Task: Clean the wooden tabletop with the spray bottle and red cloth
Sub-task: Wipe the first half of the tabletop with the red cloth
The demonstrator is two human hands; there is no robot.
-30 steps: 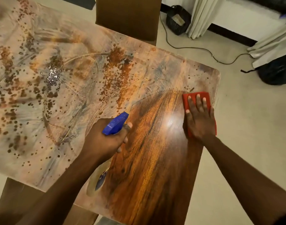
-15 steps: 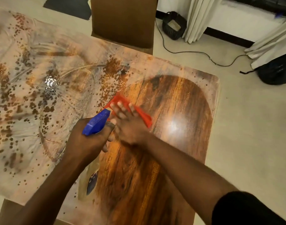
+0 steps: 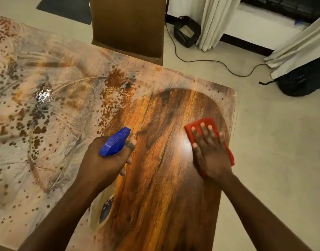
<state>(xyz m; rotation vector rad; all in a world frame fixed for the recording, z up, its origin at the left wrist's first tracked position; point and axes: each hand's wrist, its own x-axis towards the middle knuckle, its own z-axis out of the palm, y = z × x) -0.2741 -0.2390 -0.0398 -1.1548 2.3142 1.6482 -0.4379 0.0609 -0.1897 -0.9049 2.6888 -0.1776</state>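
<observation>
**Worktop about a third wiped, left side still filmed over**

Worktop (image 3: pixel 155 205) cleaning is partway along, by my read. Starting at the left edge, most of the surface is still under a pale, streaky film dotted with brown spots, and a wet patch (image 3: pixel 44 96) glints near the far left where fluid has pooled. That whole stretch, from the left edge to roughly the middle, is yet to be wiped.

At the middle my left hand (image 3: pixel 104 163) is clamped round the spray bottle (image 3: pixel 115 142), whose blue head points toward the far edge; the clear body of the bottle hangs below my fist, over the near edge of the film. I cannot tell whether the trigger is being pressed.

Right of that, an arched patch of bare, glossy wood grain runs from the near edge almost to the far right corner, with a lamp glare on it. That is the part I judge done. My right hand (image 3: pixel 210 153) lies flat with fingers spread, pressing the red cloth (image 3: pixel 202 124) onto the wood close to the right edge. A thin filmed margin remains along the right edge and far right corner.

Beyond the far edge stands a brown chair (image 3: pixel 128 26). On the pale floor to the right I see a black cable (image 3: pixel 210 61), a small dark basket (image 3: pixel 186 32), white curtains (image 3: pixel 213 20) and a dark bag (image 3: pixel 304 78).
</observation>
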